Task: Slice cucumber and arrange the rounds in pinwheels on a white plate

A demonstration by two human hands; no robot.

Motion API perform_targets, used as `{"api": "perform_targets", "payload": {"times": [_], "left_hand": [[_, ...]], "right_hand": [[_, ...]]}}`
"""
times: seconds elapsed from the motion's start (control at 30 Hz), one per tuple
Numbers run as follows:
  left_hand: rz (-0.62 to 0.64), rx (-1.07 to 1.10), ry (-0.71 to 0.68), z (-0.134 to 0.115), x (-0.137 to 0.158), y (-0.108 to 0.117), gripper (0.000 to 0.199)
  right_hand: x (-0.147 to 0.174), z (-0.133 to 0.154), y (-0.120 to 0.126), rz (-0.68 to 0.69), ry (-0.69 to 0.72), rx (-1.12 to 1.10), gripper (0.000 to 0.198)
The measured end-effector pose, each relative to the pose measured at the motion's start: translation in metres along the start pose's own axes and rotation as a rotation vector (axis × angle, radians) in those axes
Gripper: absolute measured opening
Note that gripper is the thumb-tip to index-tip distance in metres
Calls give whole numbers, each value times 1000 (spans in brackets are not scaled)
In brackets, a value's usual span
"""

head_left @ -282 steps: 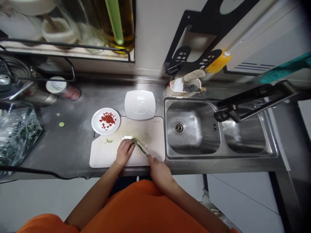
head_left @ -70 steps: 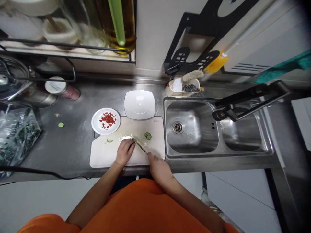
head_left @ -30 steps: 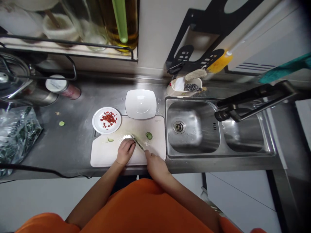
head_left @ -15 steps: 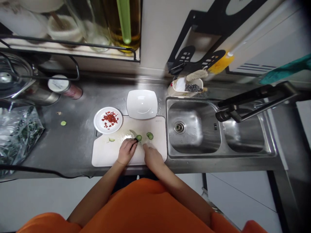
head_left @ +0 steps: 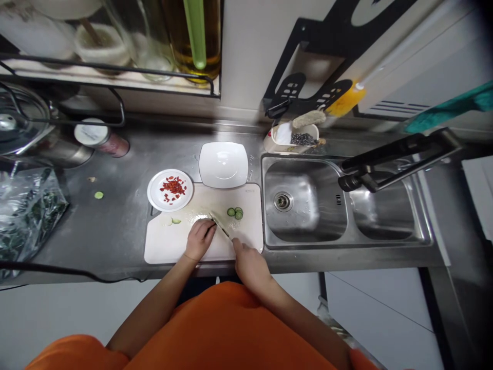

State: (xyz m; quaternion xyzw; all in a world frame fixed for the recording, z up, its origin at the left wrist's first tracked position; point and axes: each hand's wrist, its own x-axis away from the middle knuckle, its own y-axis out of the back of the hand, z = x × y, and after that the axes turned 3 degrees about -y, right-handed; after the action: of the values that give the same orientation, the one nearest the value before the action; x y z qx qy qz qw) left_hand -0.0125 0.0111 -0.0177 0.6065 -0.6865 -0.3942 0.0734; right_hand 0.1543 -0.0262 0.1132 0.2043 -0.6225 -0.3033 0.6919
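My right hand (head_left: 252, 264) is closed round the handle of a kitchen knife (head_left: 222, 227), whose blade slants up and left over the white cutting board (head_left: 164, 249). Beside the blade's tip my left hand (head_left: 199, 240) has its fingers curled on a cucumber (head_left: 212, 220); only a dark green bit shows, the rest hidden under the fingers. Several cucumber slices (head_left: 235, 213) lie right of the blade. Left of my left hand are pale green cut scraps (head_left: 175, 221).
A white plate of red berries (head_left: 172, 188) overlaps the board's upper left corner, and an empty white square dish (head_left: 224, 164) stands behind the board. At right is a double steel sink (head_left: 308, 200) under a black faucet (head_left: 385, 154). A plastic bag of greens (head_left: 34, 210) lies left.
The knife and my right hand have shifted right and slightly toward me. One slice moved from beside the blade to the other slices. My left hand stays nearly in place.
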Motion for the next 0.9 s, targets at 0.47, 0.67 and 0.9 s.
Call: {"api": "perform_targets", "payload": {"times": [0.47,0.67,0.9], "left_hand": [[-12,-9,-11,-4,-2,2,10],[-12,8,10,-5,-2,2,10],[-6,9,13,-4,-2,2,10]], "right_hand": [[4,-3,0,43,-2,22,35],[3,-1,5,55,0,21,33],[-1,0,5,57,8,12,34]]}}
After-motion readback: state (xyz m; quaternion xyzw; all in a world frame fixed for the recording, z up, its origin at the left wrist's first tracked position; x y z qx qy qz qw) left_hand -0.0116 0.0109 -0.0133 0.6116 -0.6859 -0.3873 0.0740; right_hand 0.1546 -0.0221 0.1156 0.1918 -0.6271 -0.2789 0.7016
